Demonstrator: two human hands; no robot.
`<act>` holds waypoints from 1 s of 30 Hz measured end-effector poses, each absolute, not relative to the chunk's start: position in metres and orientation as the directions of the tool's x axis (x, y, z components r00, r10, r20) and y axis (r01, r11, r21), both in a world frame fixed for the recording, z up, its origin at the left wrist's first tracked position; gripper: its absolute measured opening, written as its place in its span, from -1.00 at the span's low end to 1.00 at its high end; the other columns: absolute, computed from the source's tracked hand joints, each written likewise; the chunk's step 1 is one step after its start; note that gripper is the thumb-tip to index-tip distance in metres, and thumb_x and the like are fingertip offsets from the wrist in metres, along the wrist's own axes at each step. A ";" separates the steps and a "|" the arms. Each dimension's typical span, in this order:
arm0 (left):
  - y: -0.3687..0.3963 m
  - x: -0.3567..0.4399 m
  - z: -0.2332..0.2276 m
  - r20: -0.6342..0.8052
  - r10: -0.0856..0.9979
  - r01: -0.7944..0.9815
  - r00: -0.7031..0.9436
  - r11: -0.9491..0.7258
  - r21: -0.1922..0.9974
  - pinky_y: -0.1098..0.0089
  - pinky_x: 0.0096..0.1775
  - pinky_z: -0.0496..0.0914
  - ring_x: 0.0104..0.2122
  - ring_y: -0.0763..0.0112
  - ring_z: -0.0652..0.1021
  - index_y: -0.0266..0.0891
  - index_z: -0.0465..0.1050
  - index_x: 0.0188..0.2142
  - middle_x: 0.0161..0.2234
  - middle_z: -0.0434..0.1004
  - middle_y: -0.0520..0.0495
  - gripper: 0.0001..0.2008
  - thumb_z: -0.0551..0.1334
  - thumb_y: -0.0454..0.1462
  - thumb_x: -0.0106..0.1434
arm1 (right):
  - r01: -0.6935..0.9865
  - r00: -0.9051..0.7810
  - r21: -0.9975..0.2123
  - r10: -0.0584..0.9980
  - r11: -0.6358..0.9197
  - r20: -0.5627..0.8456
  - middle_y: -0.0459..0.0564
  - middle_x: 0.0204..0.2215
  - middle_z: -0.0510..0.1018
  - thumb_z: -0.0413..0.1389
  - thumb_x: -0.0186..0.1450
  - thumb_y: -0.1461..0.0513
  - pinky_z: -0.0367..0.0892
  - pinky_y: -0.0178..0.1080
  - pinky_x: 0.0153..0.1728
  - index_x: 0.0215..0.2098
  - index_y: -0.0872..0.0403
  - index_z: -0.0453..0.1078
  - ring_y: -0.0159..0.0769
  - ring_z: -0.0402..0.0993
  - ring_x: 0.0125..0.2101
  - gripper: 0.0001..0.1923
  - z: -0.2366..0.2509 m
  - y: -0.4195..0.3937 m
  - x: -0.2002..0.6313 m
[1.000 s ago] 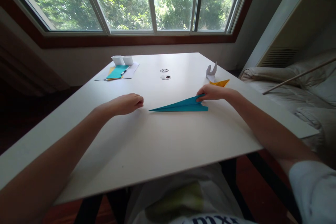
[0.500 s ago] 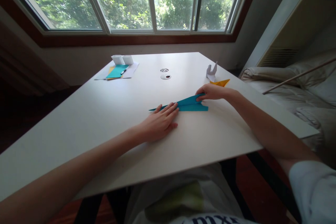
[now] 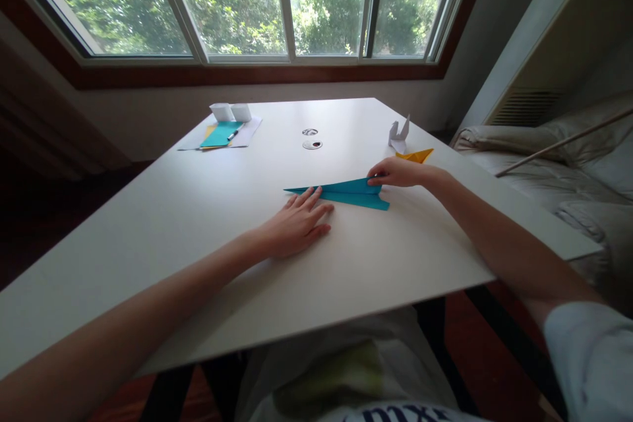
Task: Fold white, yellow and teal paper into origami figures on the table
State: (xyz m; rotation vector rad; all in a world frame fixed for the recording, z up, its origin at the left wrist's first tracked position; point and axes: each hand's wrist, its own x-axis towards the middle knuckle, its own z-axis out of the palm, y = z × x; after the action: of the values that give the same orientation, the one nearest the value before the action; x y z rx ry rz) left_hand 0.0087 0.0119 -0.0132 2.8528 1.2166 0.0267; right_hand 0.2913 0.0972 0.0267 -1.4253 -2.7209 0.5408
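Observation:
A teal folded paper plane lies on the white table, its pointed nose to the left. My right hand pinches its wide right end between thumb and fingers. My left hand rests flat on the table with fingers spread, the fingertips pressing on the plane's near edge close to the nose.
A white paper figure and a yellow folded paper sit at the right edge. Teal sheets with a pen and two small white paper boxes lie at the far left. Two round holes mark the table's middle. A sofa stands right.
My left hand came from the left across the table and settled with its fingertips on the plane's nose end. The plane flattened and swung slightly away from me.

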 end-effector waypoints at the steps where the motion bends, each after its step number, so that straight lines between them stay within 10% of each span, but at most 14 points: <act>1: 0.013 0.008 -0.013 -0.008 0.721 0.720 0.692 -0.691 0.062 -0.03 0.14 0.04 0.26 -0.02 -0.06 -0.14 0.10 0.18 0.28 -0.12 -0.32 -0.47 -0.19 0.02 0.34 | 0.794 -0.580 -0.312 0.803 0.521 -0.137 0.04 -0.27 0.56 0.01 0.20 0.01 0.26 -0.31 -0.34 -0.17 0.10 0.48 -0.30 0.42 -0.34 -0.59 0.027 0.097 0.291; 30: 0.021 0.008 -0.014 -0.095 0.753 0.759 0.651 -0.643 0.102 0.06 0.21 -0.10 0.28 0.11 -0.12 -0.36 -0.18 0.29 0.30 -0.19 -0.17 -0.26 -0.30 0.11 0.30 | 0.797 -0.585 -0.323 0.787 0.511 -0.199 0.05 -0.37 0.51 -0.07 0.20 -0.10 0.17 -0.30 -0.44 -0.30 0.15 0.44 -0.31 0.32 -0.43 -0.48 0.023 0.094 0.285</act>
State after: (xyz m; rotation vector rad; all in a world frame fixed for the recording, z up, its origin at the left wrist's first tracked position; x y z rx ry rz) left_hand 0.0080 0.0206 -0.0139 2.7325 1.2586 -0.0656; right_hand 0.2848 0.0942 0.0234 -1.4433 -2.7534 0.6108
